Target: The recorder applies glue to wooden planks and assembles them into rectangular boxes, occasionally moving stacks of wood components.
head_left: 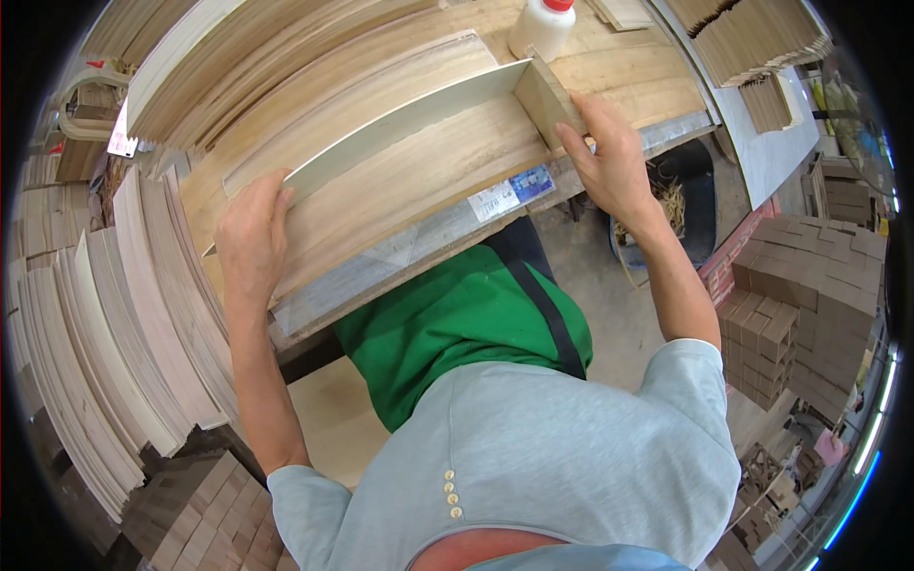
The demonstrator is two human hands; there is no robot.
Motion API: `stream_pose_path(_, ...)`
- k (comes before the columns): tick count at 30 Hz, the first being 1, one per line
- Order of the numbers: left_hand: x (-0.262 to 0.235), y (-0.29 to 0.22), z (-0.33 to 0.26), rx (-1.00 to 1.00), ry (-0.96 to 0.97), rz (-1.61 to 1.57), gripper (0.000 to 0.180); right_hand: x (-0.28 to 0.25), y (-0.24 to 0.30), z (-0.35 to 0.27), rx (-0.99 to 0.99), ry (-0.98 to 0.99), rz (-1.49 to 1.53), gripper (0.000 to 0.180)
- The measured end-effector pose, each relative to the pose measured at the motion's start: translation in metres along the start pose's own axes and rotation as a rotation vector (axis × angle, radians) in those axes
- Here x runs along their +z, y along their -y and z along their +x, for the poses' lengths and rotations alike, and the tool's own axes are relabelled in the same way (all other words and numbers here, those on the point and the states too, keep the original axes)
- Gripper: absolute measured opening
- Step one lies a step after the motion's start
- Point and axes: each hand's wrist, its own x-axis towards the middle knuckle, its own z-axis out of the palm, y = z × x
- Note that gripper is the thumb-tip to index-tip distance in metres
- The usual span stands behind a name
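Note:
A long thin wooden panel (400, 119) stands on its edge on a flat board (409, 181) on the workbench. My left hand (252, 238) presses against the panel's near-left end. A small wooden block (545, 98) sits at the panel's right end, and my right hand (609, 152) grips it with the fingers wrapped over the side. A white glue bottle with a red cap (543, 24) stands just beyond the block.
Stacks of thin wooden boards (105, 324) lie to the left and more planks (238, 57) behind the bench. Piles of small wooden blocks (809, 295) stand on the right and another (205, 519) at the lower left. Shavings fill a bin (676, 200) under the bench edge.

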Motion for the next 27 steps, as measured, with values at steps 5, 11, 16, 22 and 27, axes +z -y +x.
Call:
stream_pose_path(5, 0.004, 0.006, 0.005, -0.008, 0.042, 0.032, 0.019, -0.008, 0.001, 0.001, 0.049, 0.087, 0.016, 0.040)
stream_pose_path(11, -0.019, -0.010, 0.003, -0.116, 0.166, -0.011, 0.036, -0.038, -0.063, 0.037, 0.350, 0.055, 0.308, 0.061)
stream_pose_path(16, -0.032, -0.024, 0.007, -0.129, 0.128, 0.010, 0.050, -0.035, -0.204, 0.109, 0.310, -0.130, -0.287, 0.095)
stream_pose_path(22, -0.046, -0.030, -0.035, -0.179, 0.008, -0.041, 0.055, -0.030, -0.242, 0.144, 0.472, 0.156, -0.359, 0.108)
stream_pose_path(27, -0.038, -0.039, -0.051, -0.141, -0.050, -0.065, 0.052, -0.056, -0.206, 0.125, 0.602, 0.091, -0.285, 0.104)
